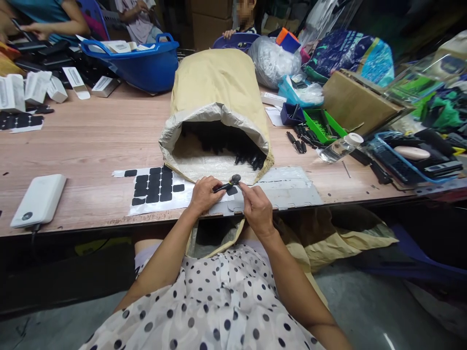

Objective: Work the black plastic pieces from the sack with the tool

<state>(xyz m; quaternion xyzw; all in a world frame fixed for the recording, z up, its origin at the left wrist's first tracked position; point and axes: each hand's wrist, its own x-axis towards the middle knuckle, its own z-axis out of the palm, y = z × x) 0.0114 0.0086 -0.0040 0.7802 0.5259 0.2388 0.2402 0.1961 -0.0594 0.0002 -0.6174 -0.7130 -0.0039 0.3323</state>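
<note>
My left hand (205, 194) is closed around the narrow end of a small black part with a round head (236, 178); its exact kind is not clear. At the head end, the fingers of my right hand (258, 206) are pinched against it. Both hands are at the table's front edge, over a grey-white board (288, 187). Just left of them lies a backing sheet with black rounded stickers (153, 184). Behind the hands, a yellow woven sack (215, 78) lies with its mouth towards me, many black parts (226, 141) inside.
A white power bank (39, 200) with a cable is at left. Further back are a blue basin (134, 63) and small white boxes (36, 90). To the right stand a green tray (323, 124), a clear bottle (339, 147) and a cardboard piece (361, 102). Other people sit across the table.
</note>
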